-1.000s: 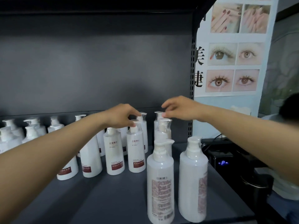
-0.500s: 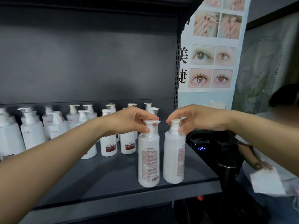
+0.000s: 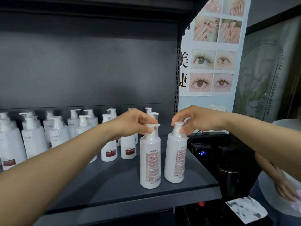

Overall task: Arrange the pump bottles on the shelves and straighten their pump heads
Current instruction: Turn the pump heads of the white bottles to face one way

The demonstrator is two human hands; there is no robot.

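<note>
Two tall white pump bottles stand side by side near the front right of the dark shelf [image 3: 114, 190]. My left hand [image 3: 132, 123] pinches the pump head of the left bottle [image 3: 150, 162], whose nozzle points right. My right hand [image 3: 193, 119] pinches the pump head of the right bottle [image 3: 175, 159], and its fingers hide the nozzle. Both bottles stand upright with their printed back labels facing me. Behind them, rows of several white pump bottles [image 3: 110, 149] with dark red labels fill the back of the shelf.
The shelf's perforated upright [image 3: 176, 79] stands at the right, with a poster of nails and eyes [image 3: 213, 51] beyond it. A black device with a lit display [image 3: 202, 153] sits right of the shelf. Another person's hand [image 3: 283, 188] and a paper sheet [image 3: 246, 209] are at lower right.
My hands came back from the rear bottles to the two front bottles. Both now pinch the pump heads, with the fingers shifted slightly since half a second ago.
</note>
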